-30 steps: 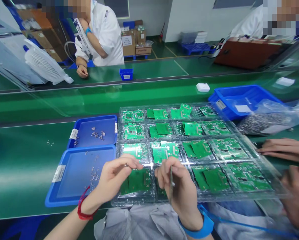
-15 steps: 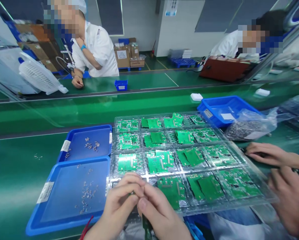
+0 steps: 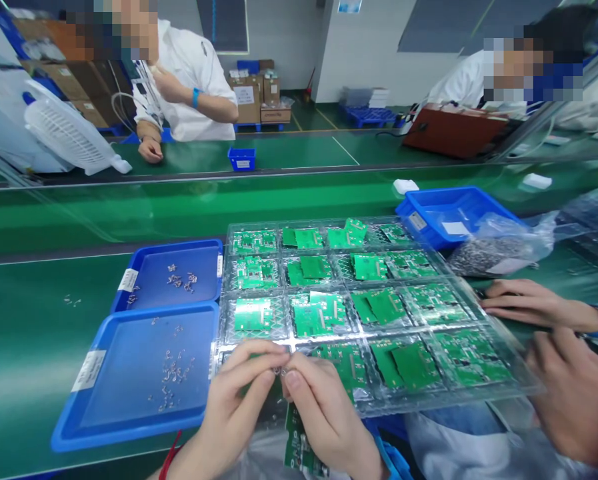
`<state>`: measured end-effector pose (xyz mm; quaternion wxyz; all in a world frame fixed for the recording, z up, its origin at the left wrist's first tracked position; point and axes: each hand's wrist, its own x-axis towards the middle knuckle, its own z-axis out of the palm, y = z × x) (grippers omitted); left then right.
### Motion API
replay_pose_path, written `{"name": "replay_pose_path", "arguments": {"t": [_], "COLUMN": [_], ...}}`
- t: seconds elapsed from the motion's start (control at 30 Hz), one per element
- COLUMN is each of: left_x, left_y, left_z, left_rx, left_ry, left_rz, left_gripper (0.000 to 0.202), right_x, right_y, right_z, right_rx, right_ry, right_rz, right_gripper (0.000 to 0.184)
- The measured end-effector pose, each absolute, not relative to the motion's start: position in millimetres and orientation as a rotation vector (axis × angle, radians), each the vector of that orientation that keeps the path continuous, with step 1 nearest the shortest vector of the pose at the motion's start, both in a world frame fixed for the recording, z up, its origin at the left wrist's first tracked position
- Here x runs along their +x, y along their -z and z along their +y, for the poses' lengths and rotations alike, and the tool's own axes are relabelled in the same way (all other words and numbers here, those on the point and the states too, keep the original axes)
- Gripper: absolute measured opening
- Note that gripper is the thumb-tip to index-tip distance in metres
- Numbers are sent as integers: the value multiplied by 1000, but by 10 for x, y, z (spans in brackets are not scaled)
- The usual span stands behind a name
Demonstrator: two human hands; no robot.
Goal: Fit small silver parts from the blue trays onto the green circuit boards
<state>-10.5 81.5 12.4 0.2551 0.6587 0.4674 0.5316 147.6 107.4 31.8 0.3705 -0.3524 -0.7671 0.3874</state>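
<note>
Both of my hands meet over the near left corner of the clear compartment tray [image 3: 521,393]. My left hand [image 3: 243,387] is closed in a pinch on a small shiny metal part [image 3: 277,371], whose exact kind is too small to make out. My right hand [image 3: 326,410] is closed too, its thumb and forefinger at the same spot. Below its fingers hangs a green circuit board [image 3: 299,447], apparently held in that hand and partly hidden by it. Several green circuit boards [image 3: 321,313] lie in the tray's compartments, some overlapping.
Left of the tray are two blue trays, a near one [image 3: 129,380] and a far one [image 3: 153,267], with small metal parts. A blue bin [image 3: 459,197] and a bag of parts [image 3: 493,250] stand right. A co-worker's hands [image 3: 533,303] are beside the tray; people sit across.
My hands have parted slightly at the fingertips, so the small metal part shows. More of the circuit board under my right hand is visible. The view has tilted down a little.
</note>
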Motion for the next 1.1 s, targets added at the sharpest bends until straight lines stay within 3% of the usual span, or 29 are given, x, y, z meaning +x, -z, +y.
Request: {"name": "replay_pose_path", "arguments": {"t": [0.37, 1.1], "left_x": [-112, -120], "left_y": [-226, -252], "left_z": [787, 700], "left_rx": [1972, 1986], "left_ry": [-1469, -1637], "left_rz": [1324, 1473], "left_gripper": [9, 22], "right_x": [1493, 1451], "right_y": [-278, -215], "right_z": [1077, 1093], "right_rx": [-835, -804], "right_ry": [-778, -321], "right_rz": [-1984, -2058], "right_gripper": [32, 18]}}
